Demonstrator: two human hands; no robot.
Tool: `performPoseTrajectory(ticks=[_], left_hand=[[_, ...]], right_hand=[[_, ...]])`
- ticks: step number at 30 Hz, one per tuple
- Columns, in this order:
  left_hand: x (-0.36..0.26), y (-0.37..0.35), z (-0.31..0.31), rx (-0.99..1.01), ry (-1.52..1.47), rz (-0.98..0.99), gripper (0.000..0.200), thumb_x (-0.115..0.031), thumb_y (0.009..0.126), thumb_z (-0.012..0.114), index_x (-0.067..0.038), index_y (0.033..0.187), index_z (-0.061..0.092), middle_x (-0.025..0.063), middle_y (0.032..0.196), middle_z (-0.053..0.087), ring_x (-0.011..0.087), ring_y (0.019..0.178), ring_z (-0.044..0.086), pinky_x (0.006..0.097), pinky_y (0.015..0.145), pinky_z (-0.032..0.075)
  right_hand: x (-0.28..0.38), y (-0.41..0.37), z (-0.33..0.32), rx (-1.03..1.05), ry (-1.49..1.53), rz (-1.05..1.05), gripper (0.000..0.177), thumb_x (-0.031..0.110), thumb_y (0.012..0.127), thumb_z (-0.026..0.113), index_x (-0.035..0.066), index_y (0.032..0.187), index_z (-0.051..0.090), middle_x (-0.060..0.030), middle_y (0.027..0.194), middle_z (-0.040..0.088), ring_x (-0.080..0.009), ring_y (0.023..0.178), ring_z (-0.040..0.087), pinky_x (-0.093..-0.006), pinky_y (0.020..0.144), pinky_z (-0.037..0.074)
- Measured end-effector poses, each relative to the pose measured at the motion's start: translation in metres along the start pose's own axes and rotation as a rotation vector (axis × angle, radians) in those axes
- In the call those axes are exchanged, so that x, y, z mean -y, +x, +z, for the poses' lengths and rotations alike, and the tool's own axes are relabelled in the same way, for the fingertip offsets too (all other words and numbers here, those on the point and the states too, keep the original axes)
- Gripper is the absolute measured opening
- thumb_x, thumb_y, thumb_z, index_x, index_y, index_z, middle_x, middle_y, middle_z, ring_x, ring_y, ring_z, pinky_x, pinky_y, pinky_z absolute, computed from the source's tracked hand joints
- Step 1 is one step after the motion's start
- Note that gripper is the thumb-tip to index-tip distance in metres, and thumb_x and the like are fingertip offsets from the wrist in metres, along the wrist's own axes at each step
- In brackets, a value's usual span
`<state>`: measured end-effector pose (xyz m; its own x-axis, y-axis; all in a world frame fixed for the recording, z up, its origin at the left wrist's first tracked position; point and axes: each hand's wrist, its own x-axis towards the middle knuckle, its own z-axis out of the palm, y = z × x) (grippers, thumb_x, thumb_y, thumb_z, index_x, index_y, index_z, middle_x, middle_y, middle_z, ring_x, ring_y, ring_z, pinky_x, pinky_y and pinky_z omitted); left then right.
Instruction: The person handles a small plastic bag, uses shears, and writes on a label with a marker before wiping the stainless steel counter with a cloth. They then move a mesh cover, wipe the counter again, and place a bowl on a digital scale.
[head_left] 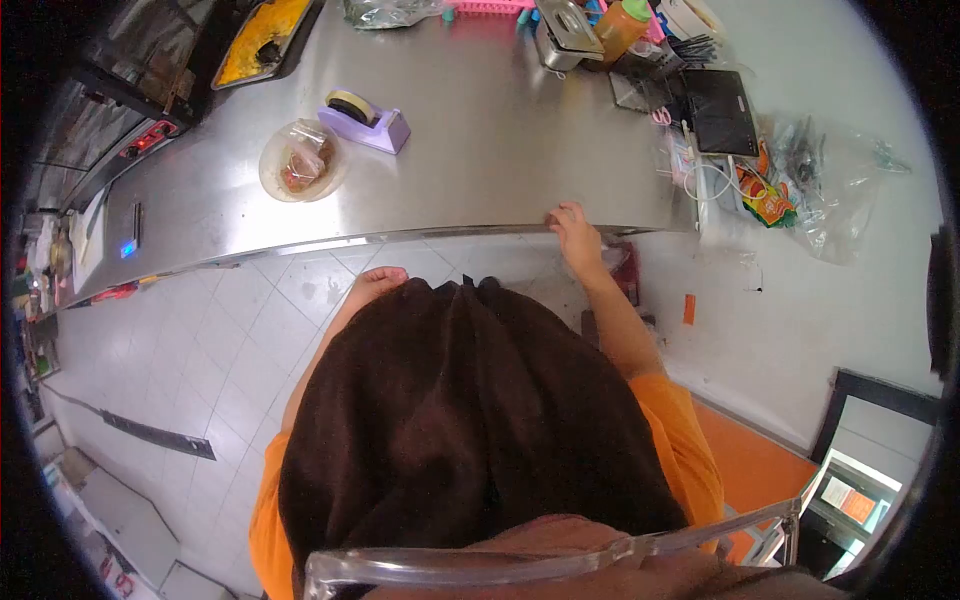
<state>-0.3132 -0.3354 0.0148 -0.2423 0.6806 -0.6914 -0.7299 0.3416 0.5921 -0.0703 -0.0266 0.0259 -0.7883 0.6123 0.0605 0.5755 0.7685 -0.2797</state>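
My right hand (577,238) is at the front edge of the steel table (480,165), fingers bent and a little apart, with nothing visible in them. My left hand (380,281) hangs in front of the table, close beside the dark brown apron (450,400). Its fingers are curled together and nothing shows between them. On the table, beyond the left hand, stands a round clear plastic tub (270,165) with reddish food and a crumpled plastic bag inside. Next to it sits a purple tape dispenser (385,132) with a roll of tape.
A tray of yellow food (262,45) lies at the back left, near a dark appliance (130,95). At the back right are a steel container (568,38), a sauce bottle (622,30) and a black tablet (718,112). Plastic bags (835,190) hang by the right wall.
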Motion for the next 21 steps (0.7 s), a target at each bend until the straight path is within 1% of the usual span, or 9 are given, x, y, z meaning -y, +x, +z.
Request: performPoseTrajectory(ticks=[3,7,9,12,15,18,21], left_hand=[[-0.003,0.002,0.004,-0.012,0.025,-0.001,0.014,-0.011,0.079,0.062,0.0,0.089,0.06,0.0047,0.078,0.062,0.0126,0.068,0.058,0.0234,0.064,0.047],[-0.002,0.006,0.006,-0.008,0.085,0.012,0.015,-0.011,0.079,0.062,0.001,0.088,0.06,0.0046,0.077,0.062,0.0125,0.066,0.058,0.0229,0.062,0.047],[-0.002,0.007,0.008,-0.025,0.069,0.003,0.014,-0.011,0.08,0.062,0.0,0.088,0.06,0.0045,0.077,0.062,0.0122,0.066,0.058,0.0226,0.062,0.047],[-0.004,0.004,0.012,-0.032,0.042,-0.001,0.013,-0.011,0.08,0.061,0.0,0.088,0.06,0.0044,0.077,0.062,0.0119,0.066,0.057,0.0225,0.062,0.047],[-0.004,0.003,0.015,-0.034,0.047,0.014,0.013,-0.01,0.08,0.061,0.0,0.088,0.06,0.0044,0.077,0.062,0.0117,0.066,0.057,0.0225,0.061,0.047],[-0.007,0.0,0.019,-0.041,0.062,0.02,0.012,-0.011,0.081,0.061,0.0,0.088,0.06,0.0042,0.077,0.062,0.0116,0.066,0.057,0.0224,0.061,0.047],[-0.002,0.001,0.017,-0.049,0.07,0.011,0.013,-0.011,0.081,0.061,0.0,0.088,0.06,0.004,0.076,0.062,0.0114,0.066,0.057,0.0221,0.061,0.047]], right_hand=[[-0.001,0.0,-0.001,0.027,-0.006,0.016,0.025,0.018,0.077,0.058,0.018,0.102,0.052,-0.0042,0.111,0.047,-0.0293,0.073,0.06,-0.0396,0.061,0.049],[-0.005,0.0,0.0,0.018,-0.014,-0.018,0.025,0.02,0.078,0.057,0.019,0.103,0.051,-0.005,0.111,0.047,-0.0293,0.073,0.06,-0.0397,0.061,0.049],[-0.005,0.0,0.001,0.005,-0.02,-0.02,0.025,0.02,0.079,0.057,0.021,0.103,0.051,-0.0054,0.111,0.047,-0.0295,0.073,0.06,-0.0399,0.06,0.049],[-0.002,-0.001,-0.006,0.021,-0.001,-0.014,0.021,0.021,0.079,0.057,0.018,0.099,0.052,-0.0059,0.112,0.048,-0.03,0.074,0.06,-0.0402,0.061,0.049],[-0.007,-0.001,-0.003,0.036,-0.107,-0.057,0.017,0.022,0.079,0.057,0.014,0.093,0.052,-0.0055,0.114,0.048,-0.0303,0.075,0.06,-0.0403,0.061,0.049],[-0.014,-0.003,0.004,-0.083,-0.012,-0.087,0.012,0.022,0.078,0.058,0.012,0.084,0.053,-0.0026,0.112,0.047,-0.027,0.065,0.059,-0.038,0.055,0.048],[-0.021,0.0,-0.002,-0.039,0.031,-0.108,0.012,0.022,0.078,0.059,0.012,0.084,0.056,-0.003,0.107,0.051,-0.0263,0.067,0.059,-0.038,0.057,0.048]])
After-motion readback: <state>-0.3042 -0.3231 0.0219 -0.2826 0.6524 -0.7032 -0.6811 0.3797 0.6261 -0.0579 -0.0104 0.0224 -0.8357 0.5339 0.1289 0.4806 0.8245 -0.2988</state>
